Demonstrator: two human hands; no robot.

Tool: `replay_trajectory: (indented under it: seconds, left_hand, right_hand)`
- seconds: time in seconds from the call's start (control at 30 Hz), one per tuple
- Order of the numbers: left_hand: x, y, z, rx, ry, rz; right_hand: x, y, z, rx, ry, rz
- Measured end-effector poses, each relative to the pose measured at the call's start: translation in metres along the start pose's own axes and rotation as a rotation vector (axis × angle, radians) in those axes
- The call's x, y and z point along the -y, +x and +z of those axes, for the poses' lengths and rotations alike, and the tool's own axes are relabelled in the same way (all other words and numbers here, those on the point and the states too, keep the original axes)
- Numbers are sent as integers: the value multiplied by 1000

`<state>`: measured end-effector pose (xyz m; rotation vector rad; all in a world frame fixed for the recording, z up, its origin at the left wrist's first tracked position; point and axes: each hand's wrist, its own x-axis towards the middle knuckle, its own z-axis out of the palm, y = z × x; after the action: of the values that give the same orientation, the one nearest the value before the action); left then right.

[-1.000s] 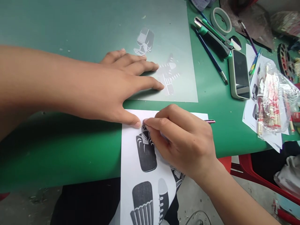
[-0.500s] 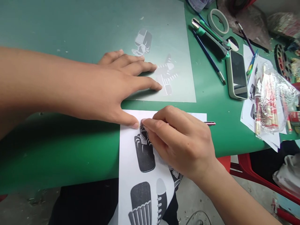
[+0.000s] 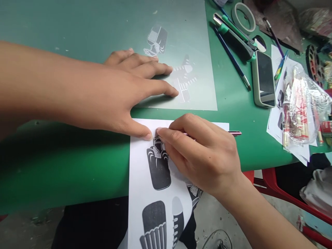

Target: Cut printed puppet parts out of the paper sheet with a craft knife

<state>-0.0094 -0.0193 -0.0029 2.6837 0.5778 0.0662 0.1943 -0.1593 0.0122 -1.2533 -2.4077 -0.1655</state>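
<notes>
Being pinched by the right hand point(image 3: 206, 155), a slim pink-shafted tool point(image 3: 235, 133), the left hand point(image 3: 123, 88) spread at its ten o'clock.

A translucent, straight-edged sheet point(image 3: 197, 27) lies flat on the smooth green table point(image 3: 64, 173). Before it, a long white printed paper point(image 3: 140, 180) reaches over the table's near edge. Right of the sheet lies a slim dark-blue paintbrush point(image 3: 232, 58), with a long green-and-black cutter point(image 3: 240, 45) just beside it and a round white tape roll point(image 3: 234, 17) behind. A pale-cased rectangular phone point(image 3: 266, 76) lies right of the paintbrush. Farther right, a crinkled clear plastic bag point(image 3: 299, 110) rests on loose white printed papers point(image 3: 276, 128). A red chair point(image 3: 271, 185) stands before the table, at right.
</notes>
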Motion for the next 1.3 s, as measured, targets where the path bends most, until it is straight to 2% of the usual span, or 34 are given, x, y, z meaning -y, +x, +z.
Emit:
replay_trajectory:
  seconds: [0.33, 1.3]
  left_hand:
    - [2, 0, 0, -21, 23, 42]
    - [7, 3, 3, -55, 69, 27]
  right_hand:
    - [-3, -2, -2, 8, -5, 4]
    - [-8, -5, -5, 22, -35, 9]
